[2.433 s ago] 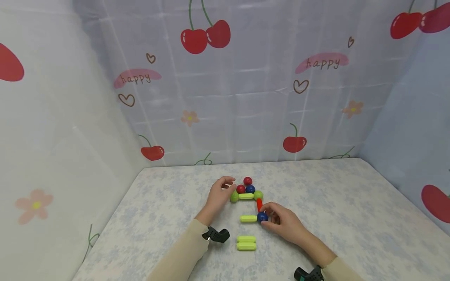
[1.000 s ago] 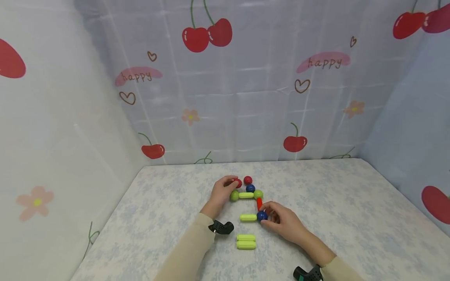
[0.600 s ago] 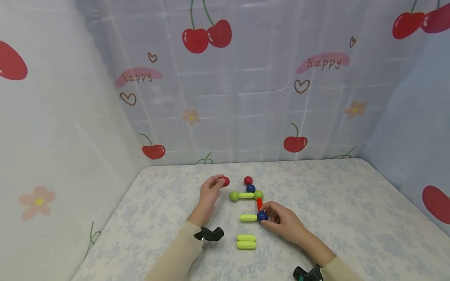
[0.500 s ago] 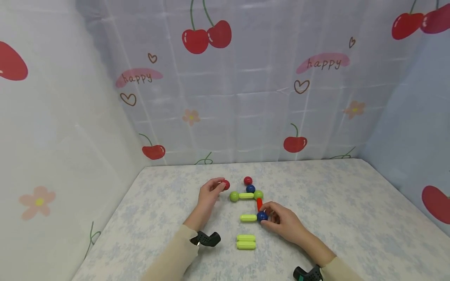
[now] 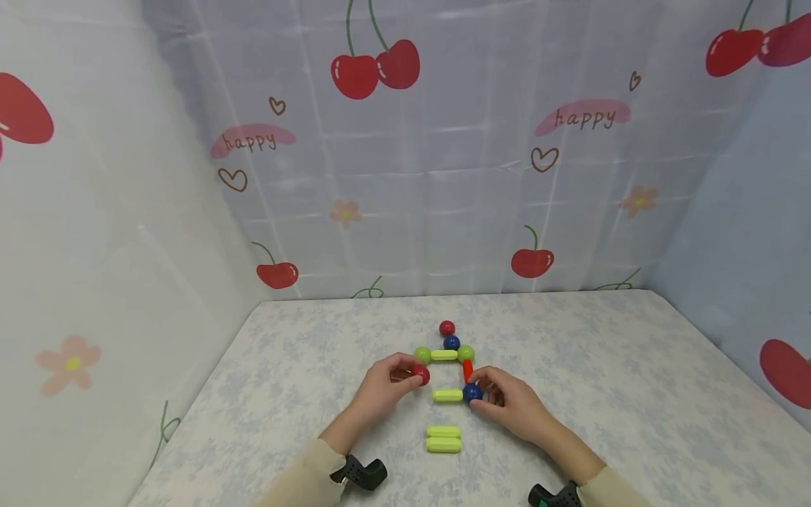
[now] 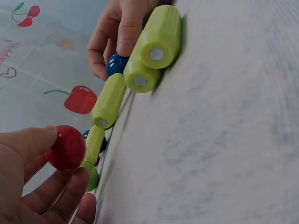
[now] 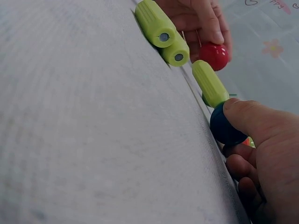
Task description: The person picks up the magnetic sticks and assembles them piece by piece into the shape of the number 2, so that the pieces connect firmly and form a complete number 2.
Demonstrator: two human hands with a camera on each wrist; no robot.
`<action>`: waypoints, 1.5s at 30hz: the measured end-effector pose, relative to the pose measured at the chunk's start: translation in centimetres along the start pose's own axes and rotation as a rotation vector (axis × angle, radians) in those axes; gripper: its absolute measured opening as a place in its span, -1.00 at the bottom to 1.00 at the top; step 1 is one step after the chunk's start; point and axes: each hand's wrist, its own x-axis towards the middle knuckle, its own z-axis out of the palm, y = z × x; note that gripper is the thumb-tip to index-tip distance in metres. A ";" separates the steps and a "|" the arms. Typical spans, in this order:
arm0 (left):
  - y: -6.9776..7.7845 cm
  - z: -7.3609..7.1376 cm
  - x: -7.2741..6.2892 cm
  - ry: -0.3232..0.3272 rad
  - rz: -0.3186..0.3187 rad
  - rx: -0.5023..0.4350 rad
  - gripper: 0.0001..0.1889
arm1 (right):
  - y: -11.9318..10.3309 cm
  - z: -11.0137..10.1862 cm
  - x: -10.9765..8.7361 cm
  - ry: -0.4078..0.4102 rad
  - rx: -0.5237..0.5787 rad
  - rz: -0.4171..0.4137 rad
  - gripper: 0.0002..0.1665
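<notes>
My left hand (image 5: 379, 389) pinches a red magnetic ball (image 5: 421, 375) between thumb and fingers; in the left wrist view the red ball (image 6: 67, 147) is held above the tabletop. Opposite it, my right hand (image 5: 516, 405) grips a blue ball (image 5: 472, 393) with curled fingers. From that blue ball a yellow-green rod (image 5: 448, 396) points left, its free end a short way from the red ball. A red rod (image 5: 467, 370) links the blue ball to a green ball (image 5: 465, 353) behind. Another yellow-green rod (image 5: 444, 355) runs from there to a second green ball (image 5: 422, 354).
Behind the joined pieces lie a blue ball (image 5: 452, 342) and a red ball (image 5: 447, 328). Two loose yellow-green rods (image 5: 443, 439) lie side by side nearer the front. A cherry-print curtain (image 5: 431, 176) rises along the table's back edge.
My left hand took the red ball from beside the rear blue ball, carried it left, then brought it forward toward the free rod end. The right hand stayed on its blue ball.
</notes>
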 end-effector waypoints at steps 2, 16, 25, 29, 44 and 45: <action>-0.2 0.2 -0.4 -0.016 0.015 0.033 -0.73 | 0.0 0.0 0.0 0.000 0.001 0.001 -0.65; -1.2 -0.1 -0.9 -0.134 0.084 0.122 -0.78 | 0.0 0.0 0.0 0.012 -0.008 -0.020 -0.65; -1.6 -0.1 -1.1 -0.107 0.110 0.113 -0.74 | -0.2 0.1 0.1 0.016 -0.028 -0.012 -0.65; -1.6 0.0 -1.0 -0.060 0.136 0.076 -0.71 | -0.2 0.0 0.1 0.029 -0.042 -0.004 -0.65; 1.4 1.3 -3.4 -0.309 0.202 0.143 -0.84 | -0.1 0.1 0.1 0.047 -0.042 0.005 -0.66; 1.3 1.3 -3.4 -0.325 0.217 0.145 -0.84 | -0.1 0.0 0.2 0.051 -0.044 0.009 -0.65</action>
